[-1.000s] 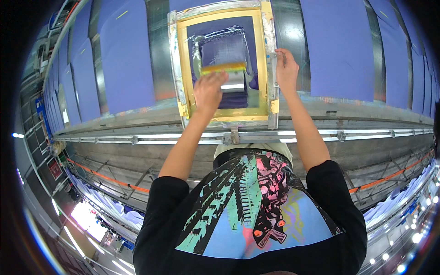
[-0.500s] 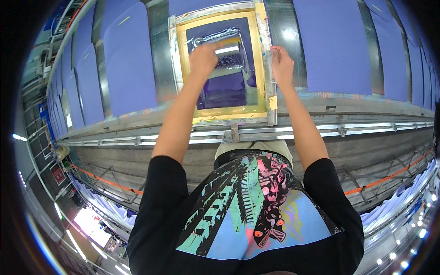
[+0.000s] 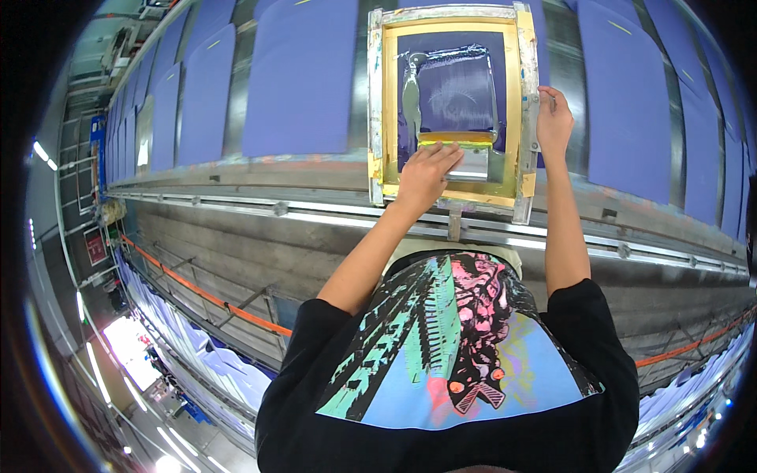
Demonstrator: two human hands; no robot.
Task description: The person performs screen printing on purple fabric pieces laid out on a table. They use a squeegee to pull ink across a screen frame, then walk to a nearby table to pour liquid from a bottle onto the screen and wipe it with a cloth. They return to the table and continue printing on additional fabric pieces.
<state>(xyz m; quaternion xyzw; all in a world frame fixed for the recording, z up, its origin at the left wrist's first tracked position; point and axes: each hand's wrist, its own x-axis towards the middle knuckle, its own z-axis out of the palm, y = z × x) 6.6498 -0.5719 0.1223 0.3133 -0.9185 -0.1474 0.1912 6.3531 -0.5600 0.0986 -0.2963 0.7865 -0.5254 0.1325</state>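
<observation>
A screen printing frame (image 3: 377, 110) lies over the purple fabric, its worn rim lined with yellow tape. Inside it, glossy ink edges a rectangular dark purple mesh (image 3: 457, 91), and a pale smear runs down its left side. My left hand (image 3: 428, 169) grips a squeegee (image 3: 473, 164) at the near end of the mesh, its fingers over the handle and the thumb out of sight. Yellowish ink colours the squeegee's far edge. My right hand (image 3: 555, 120) is closed on the frame's right side rail, where a small metal fitting sits.
Purple fabric panels (image 3: 300, 79) lie in a row along the metal table on both sides of the frame. A metal rail (image 3: 315, 211) runs along the table's near edge. Behind me, an orange bar (image 3: 205, 292) fronts a rack of draped pale fabric (image 3: 213, 355).
My left hand has drawn the squeegee toward me, from the mesh's middle to its near end. The frame and table appear farther right in view. My right hand stays at the frame's rail.
</observation>
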